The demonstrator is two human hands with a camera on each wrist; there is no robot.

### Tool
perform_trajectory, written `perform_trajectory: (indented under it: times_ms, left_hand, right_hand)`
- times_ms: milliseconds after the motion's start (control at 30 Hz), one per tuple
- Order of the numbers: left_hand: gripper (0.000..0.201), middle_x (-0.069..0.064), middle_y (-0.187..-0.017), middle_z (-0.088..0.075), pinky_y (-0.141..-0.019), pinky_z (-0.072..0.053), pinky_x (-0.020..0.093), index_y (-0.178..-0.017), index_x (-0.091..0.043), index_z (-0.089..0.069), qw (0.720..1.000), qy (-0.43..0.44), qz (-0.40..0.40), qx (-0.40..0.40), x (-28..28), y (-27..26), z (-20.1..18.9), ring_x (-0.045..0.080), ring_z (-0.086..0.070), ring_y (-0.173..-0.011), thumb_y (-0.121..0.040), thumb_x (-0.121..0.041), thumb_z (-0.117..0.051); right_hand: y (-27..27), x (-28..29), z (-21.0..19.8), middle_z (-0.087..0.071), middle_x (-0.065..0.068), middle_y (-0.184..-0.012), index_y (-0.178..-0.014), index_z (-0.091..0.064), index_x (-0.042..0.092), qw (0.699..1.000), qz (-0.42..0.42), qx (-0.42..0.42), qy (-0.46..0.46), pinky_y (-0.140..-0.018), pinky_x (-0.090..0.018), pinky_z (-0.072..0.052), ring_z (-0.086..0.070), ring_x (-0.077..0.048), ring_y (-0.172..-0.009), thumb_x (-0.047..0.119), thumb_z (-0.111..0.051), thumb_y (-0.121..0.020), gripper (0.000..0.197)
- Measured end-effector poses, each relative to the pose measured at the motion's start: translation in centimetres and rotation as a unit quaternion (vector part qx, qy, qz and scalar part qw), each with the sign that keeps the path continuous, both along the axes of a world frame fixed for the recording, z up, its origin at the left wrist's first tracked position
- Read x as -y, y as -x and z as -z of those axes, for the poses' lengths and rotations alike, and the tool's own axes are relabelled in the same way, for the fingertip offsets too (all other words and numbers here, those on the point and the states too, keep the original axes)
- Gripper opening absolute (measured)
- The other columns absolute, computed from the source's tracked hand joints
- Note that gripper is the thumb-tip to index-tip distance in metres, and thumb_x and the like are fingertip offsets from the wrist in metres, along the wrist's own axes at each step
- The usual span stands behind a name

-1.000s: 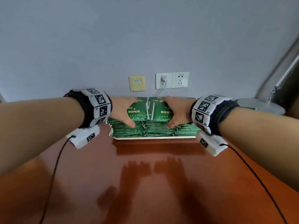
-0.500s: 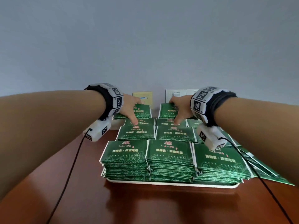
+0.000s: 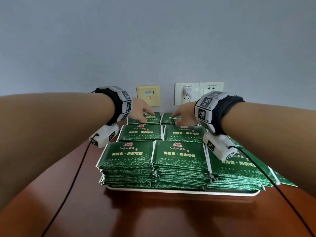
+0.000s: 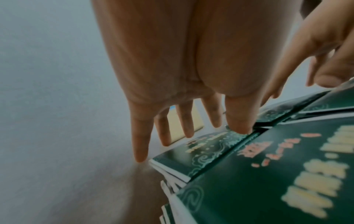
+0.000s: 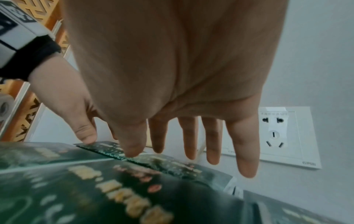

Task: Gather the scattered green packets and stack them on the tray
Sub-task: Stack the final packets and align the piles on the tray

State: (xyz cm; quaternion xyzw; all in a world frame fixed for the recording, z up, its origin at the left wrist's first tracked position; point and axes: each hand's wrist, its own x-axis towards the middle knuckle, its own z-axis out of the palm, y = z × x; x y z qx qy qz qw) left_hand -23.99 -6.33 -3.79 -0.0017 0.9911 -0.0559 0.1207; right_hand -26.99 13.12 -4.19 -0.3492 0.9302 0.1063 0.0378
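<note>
Green packets [image 3: 179,153] sit in tight stacks on the white tray [image 3: 181,192], which rests on the table [image 3: 153,218]. At the far left stack, the left hand [image 3: 139,112] reaches palm down, fingers [image 4: 185,121] straight and spread, thumb touching the top packet's near edge. Beside it, over the far middle stack, the right hand [image 3: 183,113] mirrors that pose, holding nothing. Both far stacks lie directly under the fingertips, long sides across the reach.
</note>
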Motion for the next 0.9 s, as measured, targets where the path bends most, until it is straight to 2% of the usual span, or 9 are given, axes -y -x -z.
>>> perform_trajectory:
  times_ms: [233, 300, 367, 500, 533, 567, 667, 733, 900]
  left_hand:
    - [0.048, -0.001, -0.142, -0.049, -0.107, -0.036, 0.037, -0.133, -0.044, -0.05, 0.999, 0.013, 0.015, 0.025, 0.7, -0.3, 0.5, 0.02, -0.049, -0.124, -0.09, -0.025, -0.06]
    - [0.048, 0.003, -0.132, -0.059, -0.093, -0.042, 0.027, -0.128, -0.046, -0.054, 1.0, -0.006, 0.012, 0.025, 1.2, -0.3, 0.3, 0.019, -0.059, -0.111, -0.088, -0.021, -0.062]
    - [0.046, 0.004, -0.121, -0.065, -0.069, -0.039, 0.01, -0.126, -0.038, -0.059, 0.999, -0.031, 0.019, 0.014, 1.3, -0.4, 0.3, 0.004, -0.06, -0.081, -0.088, -0.013, -0.061]
    - [0.048, -0.012, -0.076, -0.071, -0.051, -0.036, 0.004, -0.125, -0.027, -0.062, 0.998, -0.049, 0.025, 0.011, 1.2, -0.5, 0.1, -0.001, -0.046, -0.05, -0.086, 0.001, -0.057]
    - [0.049, -0.011, -0.079, -0.072, -0.052, -0.035, 0.003, -0.125, -0.028, -0.062, 0.998, -0.053, 0.024, 0.016, 1.3, -0.5, -0.1, -0.004, -0.049, -0.057, -0.086, 0.002, -0.056]
    - [0.051, -0.005, -0.099, -0.073, -0.061, -0.036, 0.003, -0.125, -0.03, -0.062, 0.998, -0.057, 0.025, 0.017, 1.2, -0.6, -0.4, -0.001, -0.055, -0.076, -0.086, 0.002, -0.055]
    - [0.054, -0.002, -0.14, -0.051, -0.102, -0.032, 0.02, -0.128, -0.03, -0.061, 0.998, -0.051, 0.034, -0.005, 0.1, -1.4, -1.6, 0.012, -0.047, -0.126, -0.086, 0.003, -0.049]
    - [0.051, -0.003, -0.144, -0.048, -0.108, -0.028, 0.024, -0.129, -0.03, -0.059, 0.998, -0.047, 0.047, -0.019, -1.4, -2.3, -2.6, 0.011, -0.042, -0.133, -0.089, 0.0, -0.046]
    - [0.046, -0.004, -0.141, -0.05, -0.1, -0.026, 0.018, -0.129, -0.028, -0.059, 0.993, -0.049, 0.098, -0.04, -7.7, -5.0, -5.2, 0.009, -0.043, -0.131, -0.092, -0.005, -0.045]
  right_hand:
    - [0.2, 0.1, 0.5, -0.039, -0.001, -0.149, -0.149, -0.031, 0.018, 0.998, 0.025, 0.042, -0.042, -0.107, -0.028, -0.03, -0.043, -0.017, -0.131, 0.025, -0.026, -0.105, 0.044]
    - [0.3, -0.1, 0.5, -0.033, -0.002, -0.152, -0.15, -0.026, 0.016, 0.996, 0.035, 0.063, -0.053, -0.11, -0.029, -0.026, -0.036, -0.018, -0.136, 0.024, -0.024, -0.106, 0.045]
    - [0.5, -0.2, 0.4, -0.029, -0.003, -0.154, -0.151, -0.022, 0.016, 0.994, 0.041, 0.081, -0.053, -0.111, -0.031, -0.023, -0.031, -0.02, -0.139, 0.023, -0.023, -0.106, 0.046]
    - [0.1, -0.7, 0.0, -0.033, -0.002, -0.152, -0.15, -0.026, 0.014, 0.996, 0.031, 0.075, -0.038, -0.111, -0.03, -0.024, -0.034, -0.019, -0.138, 0.025, -0.025, -0.106, 0.046]
    - [-0.1, -0.9, -0.3, -0.033, -0.002, -0.152, -0.15, -0.027, 0.014, 0.997, 0.023, 0.061, -0.042, -0.112, -0.031, -0.022, -0.033, -0.019, -0.138, 0.027, -0.025, -0.106, 0.046]
    - [-0.3, -1.2, -0.6, -0.033, -0.001, -0.152, -0.15, -0.029, 0.015, 0.998, 0.012, 0.045, -0.045, -0.112, -0.031, -0.022, -0.032, -0.019, -0.139, 0.029, -0.025, -0.106, 0.046]
    - [-1.3, -2.3, -1.9, -0.037, -0.001, -0.151, -0.148, -0.033, 0.017, 0.998, -0.004, 0.025, -0.053, -0.112, -0.033, -0.022, -0.034, -0.019, -0.138, 0.031, -0.026, -0.105, 0.046]
    - [-2.2, -3.2, -2.8, -0.039, 0.0, -0.149, -0.148, -0.033, 0.018, 0.999, 0.001, 0.025, -0.047, -0.111, -0.032, -0.025, -0.037, -0.018, -0.136, 0.03, -0.026, -0.105, 0.045]
    - [-5.5, -7.1, -4.6, -0.04, 0.001, -0.148, -0.148, -0.033, 0.019, 0.999, 0.022, 0.009, -0.033, -0.111, -0.031, -0.024, -0.037, -0.017, -0.136, 0.03, -0.027, -0.105, 0.045]
